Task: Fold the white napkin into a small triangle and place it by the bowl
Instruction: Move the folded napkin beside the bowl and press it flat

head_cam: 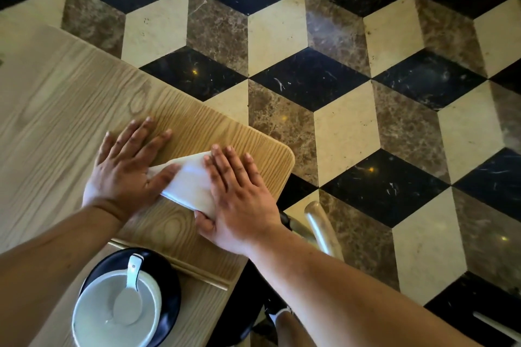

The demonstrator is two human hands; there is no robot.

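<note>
The white napkin lies folded into a narrow slanted shape near the right corner of the wooden table. My left hand rests flat on the table, its thumb pressing the napkin's left end. My right hand lies flat over the napkin's right side, fingers spread, thumb under the lower corner. The white bowl with a white spoon in it sits on a black plate at the bottom, close to me.
A pair of wooden chopsticks lies just right of the plate. The table's rounded corner is right beside my right hand. Beyond it is a tiled floor, with a chair frame below the edge.
</note>
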